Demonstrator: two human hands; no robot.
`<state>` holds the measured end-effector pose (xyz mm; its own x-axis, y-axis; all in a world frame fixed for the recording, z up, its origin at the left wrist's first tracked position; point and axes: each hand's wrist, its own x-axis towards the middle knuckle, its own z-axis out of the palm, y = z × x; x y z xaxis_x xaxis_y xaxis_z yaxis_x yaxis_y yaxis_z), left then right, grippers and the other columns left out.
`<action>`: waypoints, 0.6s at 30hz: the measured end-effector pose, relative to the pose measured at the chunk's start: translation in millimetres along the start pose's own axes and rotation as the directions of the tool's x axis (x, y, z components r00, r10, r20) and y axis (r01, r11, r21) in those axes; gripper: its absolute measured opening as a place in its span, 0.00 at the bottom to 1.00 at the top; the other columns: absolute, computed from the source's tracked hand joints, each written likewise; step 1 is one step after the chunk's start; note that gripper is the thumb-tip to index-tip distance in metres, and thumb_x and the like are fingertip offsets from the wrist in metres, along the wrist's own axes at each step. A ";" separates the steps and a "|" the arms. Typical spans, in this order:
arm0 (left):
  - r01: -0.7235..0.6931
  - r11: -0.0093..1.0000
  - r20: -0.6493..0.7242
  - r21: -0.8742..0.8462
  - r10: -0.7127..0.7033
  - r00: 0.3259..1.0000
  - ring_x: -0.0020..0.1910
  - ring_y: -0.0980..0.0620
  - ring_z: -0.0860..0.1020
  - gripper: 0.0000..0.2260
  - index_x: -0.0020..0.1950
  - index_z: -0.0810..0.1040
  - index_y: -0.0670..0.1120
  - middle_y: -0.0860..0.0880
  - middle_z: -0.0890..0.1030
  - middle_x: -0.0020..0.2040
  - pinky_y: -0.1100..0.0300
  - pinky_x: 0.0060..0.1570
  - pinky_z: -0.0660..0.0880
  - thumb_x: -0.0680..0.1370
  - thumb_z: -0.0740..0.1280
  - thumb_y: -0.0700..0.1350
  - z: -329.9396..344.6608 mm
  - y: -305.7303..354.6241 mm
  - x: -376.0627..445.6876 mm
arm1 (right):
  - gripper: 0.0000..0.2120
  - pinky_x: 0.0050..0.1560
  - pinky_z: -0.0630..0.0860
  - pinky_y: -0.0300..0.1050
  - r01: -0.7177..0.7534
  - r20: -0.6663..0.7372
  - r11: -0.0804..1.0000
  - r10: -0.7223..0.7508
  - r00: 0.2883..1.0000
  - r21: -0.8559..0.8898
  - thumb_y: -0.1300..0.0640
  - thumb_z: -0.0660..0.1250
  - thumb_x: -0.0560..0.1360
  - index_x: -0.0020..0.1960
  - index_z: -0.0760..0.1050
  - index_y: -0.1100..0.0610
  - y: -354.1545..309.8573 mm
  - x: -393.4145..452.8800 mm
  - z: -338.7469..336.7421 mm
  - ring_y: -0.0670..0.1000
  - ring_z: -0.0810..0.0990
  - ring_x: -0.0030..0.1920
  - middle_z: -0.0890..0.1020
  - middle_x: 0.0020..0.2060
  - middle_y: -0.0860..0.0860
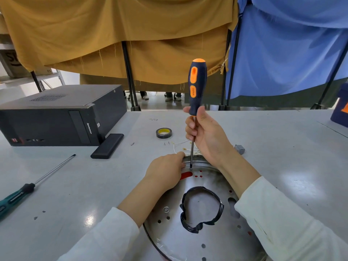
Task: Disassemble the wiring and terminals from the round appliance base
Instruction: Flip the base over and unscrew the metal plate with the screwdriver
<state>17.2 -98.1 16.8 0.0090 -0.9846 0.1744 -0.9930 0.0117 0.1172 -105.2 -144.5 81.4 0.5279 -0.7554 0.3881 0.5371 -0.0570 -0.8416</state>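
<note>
Centrally, low in the frame, a round metal appliance base point(203, 236) lies flat on a grey table point(273, 147), its shiny plate dotted with small holes and slots, with a ring of black tape-wrapped wiring point(202, 210) around a large opening in its middle. The person's right hand point(205, 136), reaching in from the lower right in a white sleeve, grips an orange and dark blue screwdriver point(195, 87) where handle meets shaft, fingers curled around it. The tool stands upright, its tip touching the plate near the far rim. The left hand point(165, 170), coming from the lower left, rests on the far left edge of the base with fingers curled over the rim just beside the tip; whether it pinches anything cannot be told. Just beyond the base, thin pale wires point(180, 146) with small brass terminals lie loose on the table, near two small screws point(166, 143) and a roll of black tape point(163, 133). At the left edge lies a second screwdriver point(28, 187) with a green handle. A black desktop computer point(56, 117) sits on its side in the upper left, and mustard and blue cloths point(131, 34) hang behind the table.
</note>
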 end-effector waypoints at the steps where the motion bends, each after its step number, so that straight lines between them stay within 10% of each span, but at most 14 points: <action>1: 0.000 1.000 -0.002 0.004 0.000 1.000 0.45 0.42 0.75 0.08 0.49 0.66 0.47 0.45 0.78 0.48 0.55 0.37 0.64 0.81 0.55 0.50 -0.2 0.1 -0.1 | 0.20 0.34 0.59 0.41 -0.021 0.000 1.000 0.021 1.000 -0.012 0.46 0.50 0.81 0.56 0.74 0.58 0.3 0.3 -0.3 0.45 0.59 0.30 0.65 0.31 0.48; 9: 0.025 1.000 -0.004 0.008 -0.025 1.000 0.38 0.45 0.70 0.07 0.47 0.64 0.48 0.46 0.78 0.46 0.56 0.35 0.62 0.81 0.55 0.50 -1.2 0.5 0.4 | 0.14 0.32 0.60 0.39 0.003 -0.050 1.000 -0.003 0.999 0.014 0.48 0.63 0.73 0.55 0.64 0.52 -0.5 -0.3 -0.6 0.45 0.59 0.29 0.65 0.29 0.47; 18: 0.009 1.000 0.002 0.009 -0.009 1.000 0.42 0.43 0.73 0.08 0.49 0.66 0.47 0.45 0.78 0.47 0.55 0.36 0.63 0.81 0.56 0.52 -1.2 0.4 -0.5 | 0.20 0.34 0.59 0.41 -0.035 -0.022 0.998 0.036 0.999 0.053 0.44 0.51 0.80 0.58 0.71 0.57 -0.7 0.6 -0.5 0.45 0.59 0.30 0.64 0.31 0.48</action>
<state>16.9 -97.3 17.9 0.0182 -0.9850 0.1718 -0.9940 0.0008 0.1096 -105.6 -145.3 82.0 0.5329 -0.7709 0.3490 0.5522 0.0043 -0.8337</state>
